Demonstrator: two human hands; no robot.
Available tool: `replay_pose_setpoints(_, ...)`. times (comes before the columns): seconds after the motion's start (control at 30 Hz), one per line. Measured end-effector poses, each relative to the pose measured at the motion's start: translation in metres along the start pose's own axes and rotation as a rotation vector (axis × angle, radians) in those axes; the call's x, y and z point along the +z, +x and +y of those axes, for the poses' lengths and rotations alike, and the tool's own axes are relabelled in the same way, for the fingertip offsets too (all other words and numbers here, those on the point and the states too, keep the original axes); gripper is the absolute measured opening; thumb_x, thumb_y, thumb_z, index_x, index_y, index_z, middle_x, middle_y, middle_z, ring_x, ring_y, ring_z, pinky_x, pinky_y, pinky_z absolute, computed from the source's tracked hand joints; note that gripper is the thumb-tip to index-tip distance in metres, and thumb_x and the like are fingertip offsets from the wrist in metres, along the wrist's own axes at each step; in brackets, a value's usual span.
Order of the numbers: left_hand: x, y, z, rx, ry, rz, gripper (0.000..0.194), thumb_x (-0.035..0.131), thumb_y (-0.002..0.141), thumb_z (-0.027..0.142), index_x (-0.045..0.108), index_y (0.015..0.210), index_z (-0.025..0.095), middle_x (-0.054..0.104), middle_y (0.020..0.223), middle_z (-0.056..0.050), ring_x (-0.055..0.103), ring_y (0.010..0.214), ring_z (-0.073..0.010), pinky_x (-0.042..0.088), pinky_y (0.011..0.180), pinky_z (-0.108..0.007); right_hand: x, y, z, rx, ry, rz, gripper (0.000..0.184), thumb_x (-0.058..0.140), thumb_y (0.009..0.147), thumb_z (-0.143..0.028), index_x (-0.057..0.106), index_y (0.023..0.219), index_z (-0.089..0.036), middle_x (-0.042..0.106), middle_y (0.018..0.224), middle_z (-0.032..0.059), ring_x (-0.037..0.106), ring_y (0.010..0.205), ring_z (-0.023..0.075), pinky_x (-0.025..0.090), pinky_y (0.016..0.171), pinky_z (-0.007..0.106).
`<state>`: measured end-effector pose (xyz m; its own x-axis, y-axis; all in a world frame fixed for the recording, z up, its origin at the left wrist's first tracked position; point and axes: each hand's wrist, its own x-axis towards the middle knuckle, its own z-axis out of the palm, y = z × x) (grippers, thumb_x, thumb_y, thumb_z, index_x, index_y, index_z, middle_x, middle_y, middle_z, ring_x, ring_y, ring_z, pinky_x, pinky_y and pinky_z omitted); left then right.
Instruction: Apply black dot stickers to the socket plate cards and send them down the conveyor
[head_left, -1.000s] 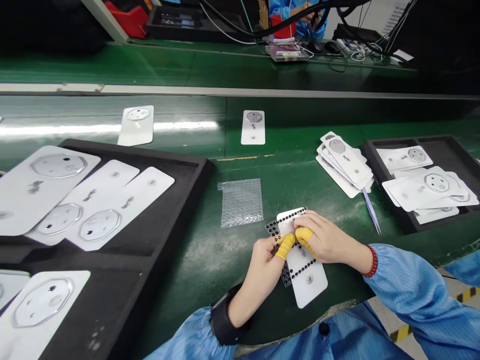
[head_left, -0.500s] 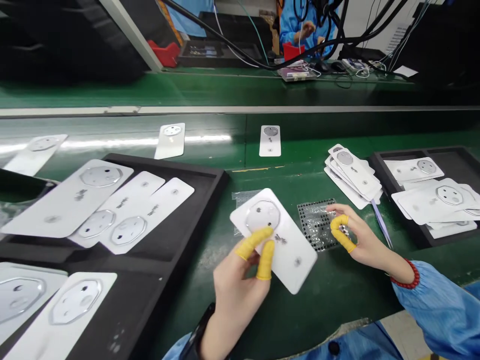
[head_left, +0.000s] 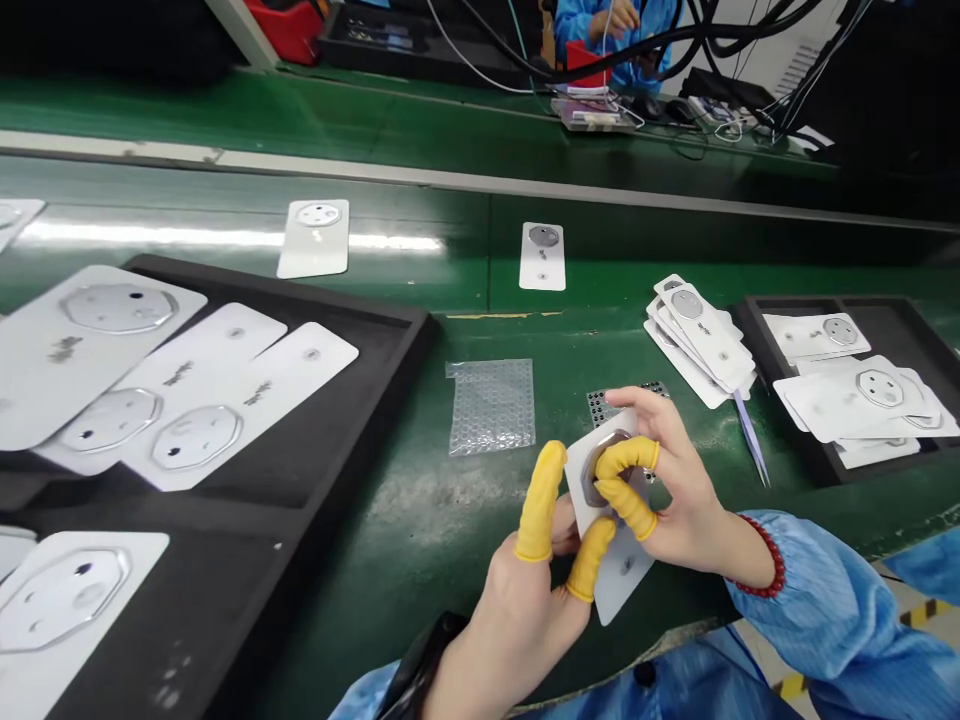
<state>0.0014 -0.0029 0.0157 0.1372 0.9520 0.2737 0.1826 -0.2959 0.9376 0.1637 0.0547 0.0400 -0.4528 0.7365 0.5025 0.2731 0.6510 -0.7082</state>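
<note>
Your right hand (head_left: 675,490) is clenched on a white card (head_left: 619,582), with its yellow finger cots (head_left: 626,470) pressed over a silver eight-sided ring (head_left: 592,470) near the card's upper end. Those fingers hide much of the ring. Your left hand (head_left: 517,610) sits just below and to the left, and its yellow finger cots (head_left: 541,505) stand against the card's left and lower edges; you cannot tell whether this hand is gripping or only touching. The card is held tilted above the green bench (head_left: 390,560), and your hands cover most of it.

Behind your right hand, a black-dotted sheet (head_left: 626,395) shows only at its top edge. Bubble wrap (head_left: 491,405) lies to the left of your hands, and a pale blue pointed strip (head_left: 752,440) lies to the right. Beyond it sits a loose stack of white cards (head_left: 701,335), beside a black tray of cards (head_left: 754,335). A larger black tray (head_left: 300,295) holds more cards on your left. A red bead bracelet (head_left: 769,562) circles your right wrist, and a black strap (head_left: 420,665) wraps your left
</note>
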Motion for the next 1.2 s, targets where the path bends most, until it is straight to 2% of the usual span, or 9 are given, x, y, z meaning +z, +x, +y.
replay_pose_setpoints(0.13, 0.001, -0.003, -0.004, 0.037, -0.020, 0.003, 0.053, 0.059, 0.084, 0.004, 0.049, 0.127, 0.034, 0.075, 0.095, 0.000, 0.074, 0.073, -0.0167, 0.061, 0.067, -0.024, 0.002, 0.000, -0.001, 0.121, 0.099, 0.051, 0.017, 0.061, 0.086, -0.009, 0.056, 0.096, -0.022, 0.040, 0.135, 0.0116, 0.049, 0.123, 0.0260, 0.048, 0.097, 0.042)
replay_pose_setpoints(0.23, 0.002, -0.006, -0.007, -0.044, -0.058, -0.019, 0.039, 0.059, 0.087, 0.008, 0.056, 0.117, 0.031, 0.074, 0.088, 0.000, 0.072, 0.068, -0.0162, 0.060, 0.064, -0.024, 0.003, -0.001, 0.001, 0.298, 0.356, 0.091, 0.026, 0.066, 0.085, -0.013, 0.051, 0.102, -0.026, 0.046, 0.130, 0.0083, 0.057, 0.109, 0.0201, 0.053, 0.086, 0.035)
replay_pose_setpoints(0.37, 0.002, -0.005, -0.005, -0.111, -0.117, -0.059, 0.022, 0.059, 0.088, 0.012, 0.062, 0.105, 0.027, 0.071, 0.075, 0.002, 0.068, 0.058, -0.0154, 0.058, 0.057, -0.025, 0.002, 0.002, 0.002, 0.453, 0.643, 0.057, 0.034, 0.072, 0.080, -0.013, 0.048, 0.099, -0.027, 0.056, 0.104, 0.0002, 0.061, 0.085, 0.0115, 0.052, 0.072, 0.024)
replay_pose_setpoints(0.53, 0.002, -0.002, -0.002, -0.087, -0.120, -0.028, 0.020, 0.063, 0.084, 0.010, 0.064, 0.098, 0.023, 0.073, 0.072, 0.001, 0.071, 0.059, -0.0158, 0.059, 0.054, -0.022, -0.004, 0.005, -0.001, 0.479, 0.691, 0.028, 0.031, 0.070, 0.081, -0.011, 0.051, 0.100, -0.025, 0.056, 0.106, 0.0010, 0.060, 0.088, 0.0107, 0.051, 0.076, 0.024)
replay_pose_setpoints(0.67, 0.000, 0.000, 0.000, -0.043, -0.132, 0.020, 0.030, 0.066, 0.080, 0.006, 0.063, 0.103, 0.025, 0.076, 0.083, 0.002, 0.073, 0.064, -0.0152, 0.061, 0.060, -0.022, -0.007, 0.005, -0.003, 0.502, 0.673, -0.015, 0.031, 0.070, 0.081, -0.012, 0.051, 0.102, -0.025, 0.056, 0.108, 0.0020, 0.060, 0.090, 0.0120, 0.051, 0.077, 0.026)
replay_pose_setpoints(0.77, -0.002, 0.003, 0.003, -0.036, -0.169, 0.068, 0.026, 0.065, 0.080, 0.007, 0.064, 0.098, 0.026, 0.074, 0.073, 0.005, 0.068, 0.056, -0.0116, 0.057, 0.057, -0.019, -0.004, 0.004, -0.005, 0.494, 0.601, -0.003, 0.030, 0.070, 0.080, -0.013, 0.052, 0.101, -0.025, 0.057, 0.108, 0.0024, 0.060, 0.094, 0.0139, 0.052, 0.079, 0.027)
replay_pose_setpoints(0.9, -0.003, 0.006, 0.005, -0.159, -0.217, 0.133, 0.016, 0.063, 0.083, 0.011, 0.066, 0.092, 0.024, 0.064, 0.056, 0.008, 0.056, 0.045, -0.0072, 0.047, 0.046, -0.014, 0.000, 0.000, -0.007, 0.459, 0.504, -0.015, 0.026, 0.067, 0.084, -0.015, 0.052, 0.102, -0.026, 0.057, 0.106, 0.0023, 0.059, 0.094, 0.0150, 0.051, 0.082, 0.029)
replay_pose_setpoints(1.07, -0.002, 0.010, 0.007, -0.304, -0.344, 0.134, 0.039, 0.068, 0.083, 0.019, 0.059, 0.121, 0.022, 0.063, 0.049, 0.009, 0.054, 0.041, -0.0080, 0.048, 0.045, -0.016, -0.003, -0.003, -0.008, 0.441, 0.522, -0.092, 0.018, 0.058, 0.089, -0.014, 0.053, 0.103, -0.025, 0.054, 0.113, 0.0037, 0.057, 0.100, 0.0145, 0.049, 0.087, 0.029)
replay_pose_setpoints(1.2, 0.001, 0.010, 0.005, -0.385, -0.419, 0.165, 0.043, 0.072, 0.082, 0.028, 0.058, 0.121, 0.018, 0.070, 0.054, 0.004, 0.060, 0.042, -0.0111, 0.050, 0.044, -0.018, -0.002, -0.006, -0.007, 0.448, 0.573, -0.096, 0.016, 0.051, 0.093, -0.014, 0.053, 0.104, -0.025, 0.052, 0.118, 0.0049, 0.057, 0.101, 0.0148, 0.051, 0.085, 0.030)
